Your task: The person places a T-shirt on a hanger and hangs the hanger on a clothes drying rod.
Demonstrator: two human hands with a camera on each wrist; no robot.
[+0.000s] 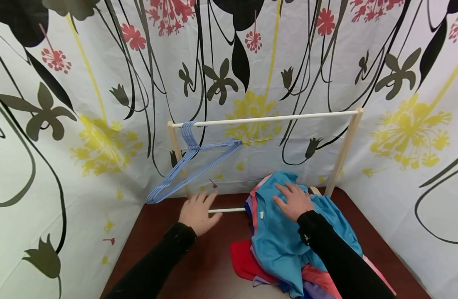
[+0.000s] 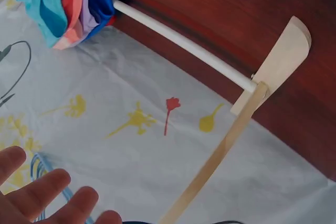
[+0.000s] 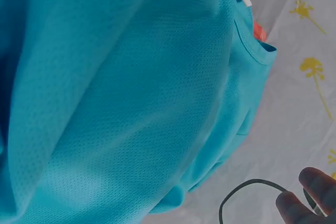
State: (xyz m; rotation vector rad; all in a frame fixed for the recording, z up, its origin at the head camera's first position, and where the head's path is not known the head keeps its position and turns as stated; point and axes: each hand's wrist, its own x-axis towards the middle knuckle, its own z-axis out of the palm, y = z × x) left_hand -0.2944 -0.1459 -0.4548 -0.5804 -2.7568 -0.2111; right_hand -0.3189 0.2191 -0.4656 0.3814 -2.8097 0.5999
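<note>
while both grips lie released, floral curtain (image 1: 102,104) walls the dark wooden table (image 1: 214,261).

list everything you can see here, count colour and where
hangers: a bunch, blue, hooked on the rail's left end
clothes rack: one, white rails on pale wood posts, back of the table
shirts: a pile, turquoise on top, with red, coral, purple and blue beneath, table right
table: one, dark red-brown wood
curtain: one, white with black, red and yellow flowers, all around
left hand: open, fingers straight, near the lower rail
right hand: open, flat on the turquoise shirt
sleeves: two, black
</note>
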